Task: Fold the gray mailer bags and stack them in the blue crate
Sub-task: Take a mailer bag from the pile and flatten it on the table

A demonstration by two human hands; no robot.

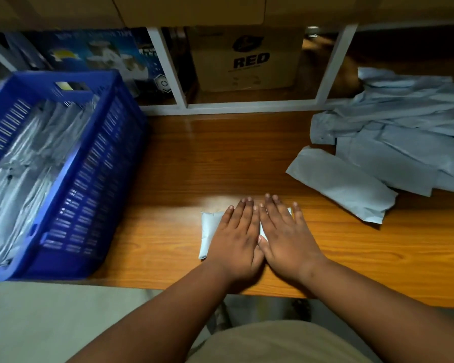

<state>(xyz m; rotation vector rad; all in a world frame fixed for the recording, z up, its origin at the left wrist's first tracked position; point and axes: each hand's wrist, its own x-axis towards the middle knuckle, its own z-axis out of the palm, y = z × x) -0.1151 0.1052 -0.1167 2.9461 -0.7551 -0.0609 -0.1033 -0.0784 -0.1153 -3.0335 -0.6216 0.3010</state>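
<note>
Wooden table (220, 158), seen from the head camera. Folded gray mailer bag (208, 233) near the table's front edge, pressed flat. Left hand (236, 238) and right hand (286, 237) side by side on top of it, palms down, fingers straight and spread flat, gripping nothing; thumbs touching at the middle. Blue crate (89, 184) at the table's left end, well apart from the hands, already holding gray bags (24, 163). Loose pile of unfolded bags (404, 132) at the table's right end; one rolled bag (344, 183) at the pile's near edge. Behind the table, cardboard box (247, 58) marked RED inside a white frame (330, 66).
</note>
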